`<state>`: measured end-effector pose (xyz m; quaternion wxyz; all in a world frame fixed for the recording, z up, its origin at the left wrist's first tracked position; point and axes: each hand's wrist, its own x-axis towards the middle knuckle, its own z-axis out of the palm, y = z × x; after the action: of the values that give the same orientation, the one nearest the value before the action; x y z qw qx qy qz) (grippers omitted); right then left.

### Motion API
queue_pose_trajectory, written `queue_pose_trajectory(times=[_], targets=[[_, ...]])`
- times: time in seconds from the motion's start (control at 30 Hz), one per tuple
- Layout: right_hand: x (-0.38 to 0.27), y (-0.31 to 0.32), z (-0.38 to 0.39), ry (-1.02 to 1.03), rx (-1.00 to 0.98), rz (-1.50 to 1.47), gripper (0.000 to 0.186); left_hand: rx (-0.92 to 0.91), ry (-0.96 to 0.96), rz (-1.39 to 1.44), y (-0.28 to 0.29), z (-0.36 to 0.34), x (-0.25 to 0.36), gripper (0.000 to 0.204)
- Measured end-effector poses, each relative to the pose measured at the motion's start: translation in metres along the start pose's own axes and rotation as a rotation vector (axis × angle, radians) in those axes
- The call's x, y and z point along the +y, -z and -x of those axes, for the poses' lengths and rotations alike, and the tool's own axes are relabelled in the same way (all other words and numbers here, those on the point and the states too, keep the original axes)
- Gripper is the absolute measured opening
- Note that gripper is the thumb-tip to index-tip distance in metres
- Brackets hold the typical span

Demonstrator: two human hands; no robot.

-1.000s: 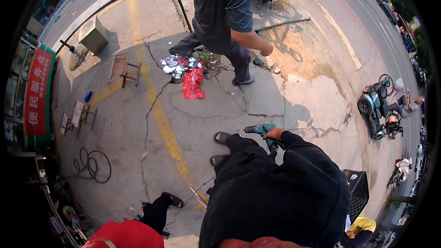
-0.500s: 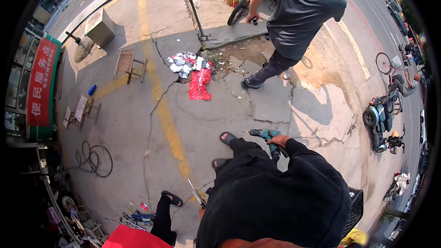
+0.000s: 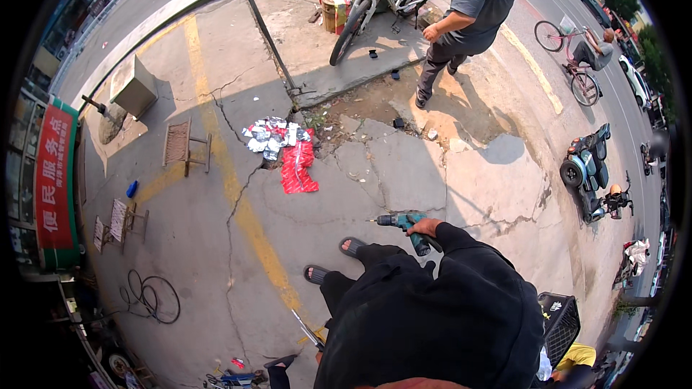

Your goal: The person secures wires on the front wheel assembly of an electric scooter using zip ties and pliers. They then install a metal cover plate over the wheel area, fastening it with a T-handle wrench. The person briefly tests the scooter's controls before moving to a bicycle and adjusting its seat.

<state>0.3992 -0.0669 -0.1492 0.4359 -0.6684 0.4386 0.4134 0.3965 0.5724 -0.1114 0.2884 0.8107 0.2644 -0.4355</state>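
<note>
My right hand (image 3: 425, 227) is wrapped round the grip of a teal and black cordless drill (image 3: 393, 220). A thin bit sticks out of the chuck toward the left. Low in the view, beside my dark clothing, a small part of my left hand (image 3: 319, 356) shows at the lower end of a long, thin silver metal piece (image 3: 308, 329). Most of that hand is hidden by my clothing, and the piece's exact kind is unclear. Both my sandalled feet (image 3: 352, 246) stand on the concrete.
Red and silver wrappers (image 3: 298, 167) lie ahead on cracked pavement. Low stools (image 3: 176, 142) and a coiled black hose (image 3: 155, 295) are on the left. A person in grey (image 3: 486, 0) stands near a bicycle (image 3: 367, 3). A black crate (image 3: 561, 324) sits behind my right side; scooters (image 3: 587, 173) stand farther right.
The person in grey has moved farther off to the right, uncovering the parked bicycle. The drill has tilted slightly in my right hand. A cyclist has moved up along the road.
</note>
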Motion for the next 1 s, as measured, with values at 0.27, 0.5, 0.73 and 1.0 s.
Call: queue_pose_trajectory(times=[0.27, 0.5, 0.73, 1.0], targets=[[-0.028, 0.004, 0.053, 0.064, 0.05, -0.083, 0.071, 0.021, -0.062, -0.078, 0.032, -0.029, 0.022, 0.04], [0.001, -0.01, 0.052, -0.02, 0.015, -0.133, 0.074, 0.019, -0.133, -0.164, 0.047, -0.045, 0.045, 0.04], [0.021, -0.009, 0.071, -0.12, 0.038, -0.104, 0.078, -0.009, -0.143, -0.162, 0.046, -0.057, 0.07, 0.04], [0.032, -0.017, 0.065, -0.071, 0.099, -0.231, 0.08, -0.003, -0.158, -0.245, 0.048, -0.067, 0.104, 0.038]])
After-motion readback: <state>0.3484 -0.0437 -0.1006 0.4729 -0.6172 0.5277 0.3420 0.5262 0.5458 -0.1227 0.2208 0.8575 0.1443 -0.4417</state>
